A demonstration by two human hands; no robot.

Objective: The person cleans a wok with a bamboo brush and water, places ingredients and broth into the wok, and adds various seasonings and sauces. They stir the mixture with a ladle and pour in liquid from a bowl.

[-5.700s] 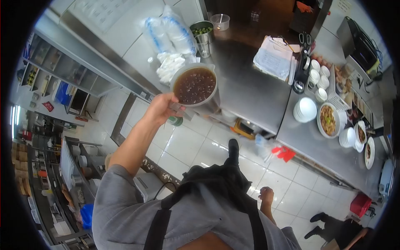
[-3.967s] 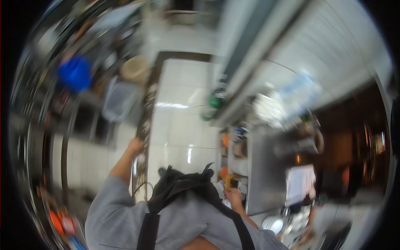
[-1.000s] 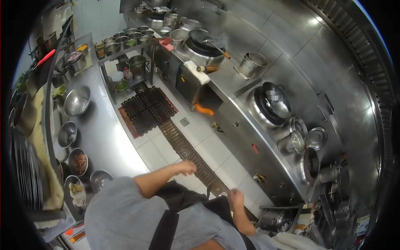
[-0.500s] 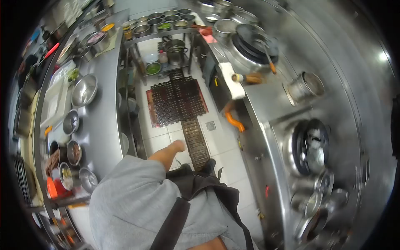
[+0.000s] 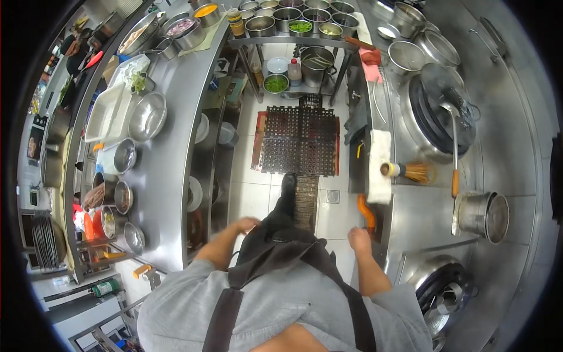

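Observation:
My left hand (image 5: 247, 224) hangs in front of my dark apron (image 5: 270, 267), over the aisle floor, with its fingers curled in. Nothing shows in it. On the other side, my right hand (image 5: 359, 239) is a loose fist beside the front of the stove counter. An orange curved pipe (image 5: 366, 214) is nearest to it, and I see nothing held there. One dark shoe (image 5: 289, 182) is stretched forward on the floor, close to a black perforated mat (image 5: 299, 141).
A steel counter (image 5: 176, 152) on the left bears bowls and a white tray (image 5: 105, 111). On the right are a wok (image 5: 419, 111), a ladle (image 5: 454, 138), a bamboo brush (image 5: 410, 171) and a white towel (image 5: 380, 167). Metal pots line a shelf (image 5: 281, 42) ahead.
My view has turned and straightened along the aisle. My right hand and a forward shoe have come into view. The counters and mat appear shifted in the frame.

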